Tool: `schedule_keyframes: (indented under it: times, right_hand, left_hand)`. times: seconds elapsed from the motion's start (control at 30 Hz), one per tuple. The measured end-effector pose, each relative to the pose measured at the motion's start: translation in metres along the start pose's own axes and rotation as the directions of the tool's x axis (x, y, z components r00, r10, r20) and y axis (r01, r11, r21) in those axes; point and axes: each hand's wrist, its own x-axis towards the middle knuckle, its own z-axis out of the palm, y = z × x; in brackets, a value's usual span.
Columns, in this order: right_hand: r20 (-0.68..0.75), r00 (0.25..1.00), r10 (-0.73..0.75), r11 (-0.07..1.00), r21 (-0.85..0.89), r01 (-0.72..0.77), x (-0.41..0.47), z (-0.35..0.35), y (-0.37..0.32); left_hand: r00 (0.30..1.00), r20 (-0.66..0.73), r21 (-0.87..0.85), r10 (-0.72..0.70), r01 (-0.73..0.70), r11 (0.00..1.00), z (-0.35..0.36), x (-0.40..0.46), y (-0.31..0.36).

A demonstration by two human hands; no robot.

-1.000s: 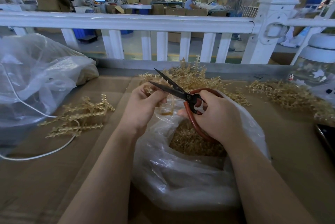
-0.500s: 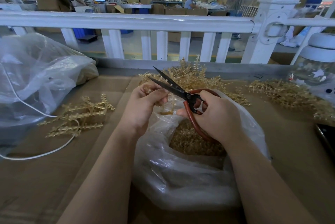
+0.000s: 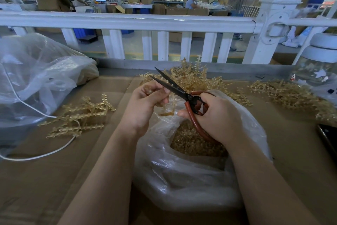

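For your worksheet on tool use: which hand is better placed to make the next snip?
Right. The right hand grips the scissors, blades open by the sprue that the left hand holds over the bag.

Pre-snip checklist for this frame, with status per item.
1. Right hand grips the scissors by the red handles: ok.
2. Blades parted, ready to cut: ok.
3. Left hand holds the amber strip: ok.
4. Strip seated between the blades: cannot tell, the hand hides the cut point.
5. Left fingers away from the blades: not ok, the lower blade passes right over them.
6. Open bag below both hands to catch the offcuts: ok.
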Motion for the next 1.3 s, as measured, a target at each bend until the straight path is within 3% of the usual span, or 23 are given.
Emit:
schedule_keyframes:
  times: [0.63, 0.9, 1.3]
  right_hand:
    - [-0.078, 0.997, -0.020, 0.999, -0.048, 0.016, -0.0003, 0.0011, 0.0021]
    - [-0.058, 0.998, 0.005, 0.999, -0.044, -0.008, 0.0005, 0.0042, 0.0055]
    - [-0.027, 1.000, 0.006, 0.999, -0.041, -0.007, 0.0014, 0.0032, 0.0031]
  left_hand:
    - [0.999, -0.036, 0.111, -0.006, 0.010, 0.994, 0.0050, -0.0008, 0.0005]
    - [0.986, -0.144, 0.113, 0.086, -0.070, 0.991, 0.0089, 0.0023, -0.0046]
    - [0.989, -0.125, 0.094, 0.079, -0.068, 0.993, 0.0051, 0.0003, -0.0023]
